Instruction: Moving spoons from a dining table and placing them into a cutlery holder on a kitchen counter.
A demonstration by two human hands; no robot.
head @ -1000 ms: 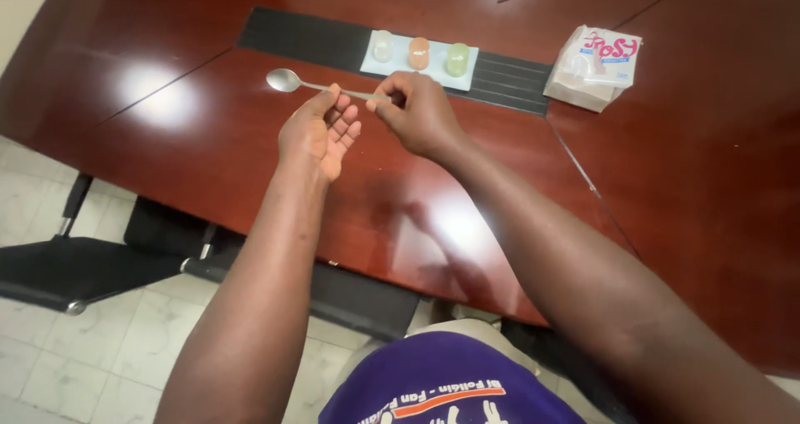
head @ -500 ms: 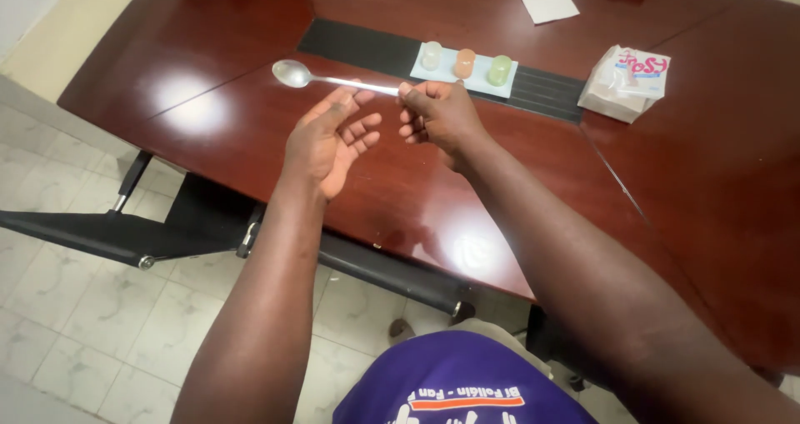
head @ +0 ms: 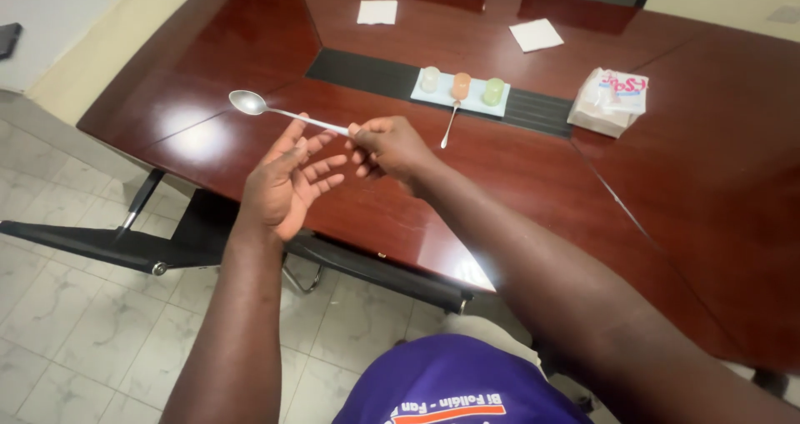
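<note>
The setting was an office meeting room: a large polished conference table [head: 533, 174], a black swivel chair [head: 100, 245], and a tiled floor [head: 67, 324].

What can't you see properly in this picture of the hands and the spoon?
- Head view: the end of the long silver metal spoon handle is hidden inside the right hand.
- What fills the three small cups on the pale blue tray: too small to tell.
- The black chair under the dark red wooden table: cut off by the left edge.
- The left hand is open, near the handle; contact unclear.
</note>
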